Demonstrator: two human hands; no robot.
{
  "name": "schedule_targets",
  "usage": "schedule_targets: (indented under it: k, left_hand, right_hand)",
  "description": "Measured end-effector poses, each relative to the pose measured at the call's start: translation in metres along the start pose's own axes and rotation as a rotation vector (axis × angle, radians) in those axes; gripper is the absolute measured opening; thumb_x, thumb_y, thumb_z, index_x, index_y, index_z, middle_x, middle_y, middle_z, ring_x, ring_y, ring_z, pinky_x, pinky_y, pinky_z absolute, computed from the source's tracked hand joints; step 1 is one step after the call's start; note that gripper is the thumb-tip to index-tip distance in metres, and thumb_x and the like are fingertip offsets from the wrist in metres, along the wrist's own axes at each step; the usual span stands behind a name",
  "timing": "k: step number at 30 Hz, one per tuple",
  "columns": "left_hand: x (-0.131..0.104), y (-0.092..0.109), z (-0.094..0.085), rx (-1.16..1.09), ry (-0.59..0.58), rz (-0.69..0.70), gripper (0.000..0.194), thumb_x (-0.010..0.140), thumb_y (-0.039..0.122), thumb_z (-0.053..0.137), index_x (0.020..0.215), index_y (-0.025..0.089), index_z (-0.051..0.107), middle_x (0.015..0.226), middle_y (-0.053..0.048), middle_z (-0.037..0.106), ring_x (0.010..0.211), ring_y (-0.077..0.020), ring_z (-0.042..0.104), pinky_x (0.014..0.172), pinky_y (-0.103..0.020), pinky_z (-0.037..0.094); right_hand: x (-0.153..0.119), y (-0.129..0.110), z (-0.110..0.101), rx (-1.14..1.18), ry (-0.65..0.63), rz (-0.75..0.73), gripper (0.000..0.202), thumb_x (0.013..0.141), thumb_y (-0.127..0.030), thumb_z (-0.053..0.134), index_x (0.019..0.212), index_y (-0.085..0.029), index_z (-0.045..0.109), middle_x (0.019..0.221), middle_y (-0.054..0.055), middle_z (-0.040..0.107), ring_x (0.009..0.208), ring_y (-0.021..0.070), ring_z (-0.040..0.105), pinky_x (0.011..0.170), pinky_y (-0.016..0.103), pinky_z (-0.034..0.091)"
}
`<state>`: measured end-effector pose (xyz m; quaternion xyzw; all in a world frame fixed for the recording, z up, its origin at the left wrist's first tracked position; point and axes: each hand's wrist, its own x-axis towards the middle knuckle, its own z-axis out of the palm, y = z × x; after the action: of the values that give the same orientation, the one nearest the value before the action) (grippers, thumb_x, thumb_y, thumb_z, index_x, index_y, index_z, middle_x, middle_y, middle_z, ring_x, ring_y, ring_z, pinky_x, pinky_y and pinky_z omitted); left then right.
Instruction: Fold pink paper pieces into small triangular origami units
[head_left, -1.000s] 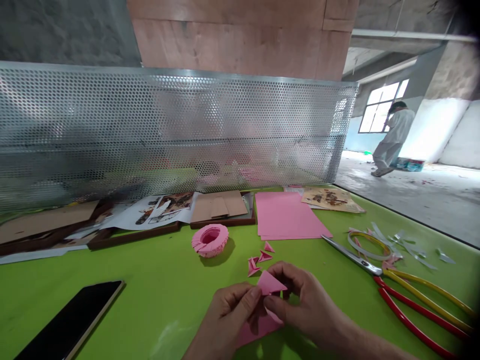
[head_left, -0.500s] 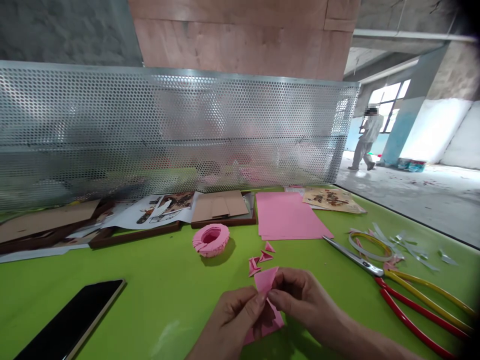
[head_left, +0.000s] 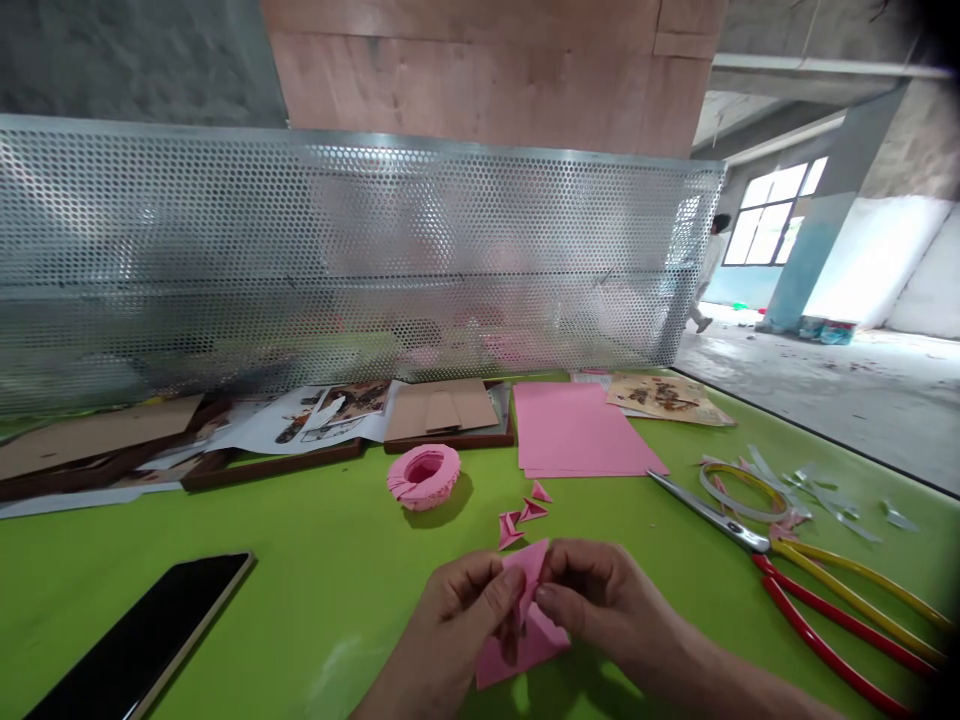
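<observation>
At the front centre, my left hand (head_left: 466, 610) pinches a small piece of pink paper (head_left: 531, 562) between thumb and fingers. My right hand (head_left: 600, 592) grips the same piece at its right edge. Another pink paper piece (head_left: 525, 655) lies on the green table under my hands, partly covered by my left fingers. Just beyond them are several small folded pink triangles (head_left: 510, 530). Further back to the left sits a pink ring of folded paper (head_left: 424, 478). Large pink sheets (head_left: 577, 430) lie flat behind the triangles.
Scissors (head_left: 742, 535) with red and yellow handles, a tape roll (head_left: 742, 492) and clear scraps lie on the right. A phone (head_left: 150, 635) rests at left. Frames with pictures (head_left: 450, 410) line the perforated metal screen (head_left: 420, 250). A person (head_left: 709, 275) is beyond its right end.
My left thumb has moved up on the pink paper, which is turned slightly. The person in the background has walked left, partly behind the screen.
</observation>
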<state>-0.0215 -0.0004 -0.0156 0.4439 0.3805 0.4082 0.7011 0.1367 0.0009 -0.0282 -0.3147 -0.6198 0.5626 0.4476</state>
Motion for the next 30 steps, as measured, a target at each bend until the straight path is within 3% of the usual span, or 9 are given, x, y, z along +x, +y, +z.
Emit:
schedule_targets:
  k: [4,9,17,21,30]
  left_hand:
    - [0.003,-0.001,-0.001,-0.045,-0.028,0.032,0.025,0.065,0.030,0.072,0.052,0.011,0.062,0.045,0.003,0.055,0.042,-0.0067,0.045,0.045,-0.019,0.035]
    - [0.003,-0.002,-0.002,-0.076,-0.030,-0.014,0.022,0.058,0.031,0.077,0.061,0.011,0.069,0.050,0.001,0.061,0.044,-0.0075,0.050,0.047,-0.019,0.039]
    - [-0.003,0.013,0.006,-0.030,-0.064,-0.002,0.018,0.056,0.029,0.079,0.063,0.013,0.073,0.051,0.000,0.064,0.050,-0.0097,0.053,0.052,-0.020,0.041]
    - [-0.003,0.015,0.007,0.029,-0.076,0.002,0.018,0.058,0.032,0.076,0.062,0.014,0.073,0.050,0.001,0.062,0.049,-0.0092,0.051,0.052,-0.020,0.040]
    - [-0.004,0.015,0.008,0.053,-0.127,0.000,0.021,0.067,0.034,0.069,0.069,0.014,0.073,0.051,0.001,0.059,0.051,-0.0095,0.050,0.053,-0.020,0.039]
  right_hand:
    - [0.001,0.001,-0.001,0.023,0.006,-0.013,0.020,0.077,-0.029,0.060,0.068,-0.011,0.058,0.060,0.000,0.049,0.054,0.0106,0.041,0.053,0.024,0.033]
    - [0.001,0.003,0.000,0.084,-0.017,-0.014,0.020,0.075,-0.029,0.064,0.069,-0.010,0.061,0.060,0.000,0.053,0.054,0.0096,0.044,0.052,0.021,0.034]
    - [0.001,0.006,0.000,0.132,-0.006,0.019,0.021,0.072,-0.032,0.068,0.071,-0.011,0.066,0.060,0.000,0.055,0.052,0.0080,0.045,0.050,0.019,0.035]
    - [0.001,0.005,0.003,0.164,-0.003,0.045,0.021,0.066,-0.032,0.073,0.068,-0.011,0.067,0.057,-0.002,0.054,0.050,0.0073,0.042,0.048,0.019,0.033]
    - [0.001,0.001,0.007,0.241,0.040,0.064,0.023,0.068,-0.033,0.070,0.066,-0.011,0.067,0.054,0.000,0.056,0.048,0.0075,0.044,0.048,0.020,0.033]
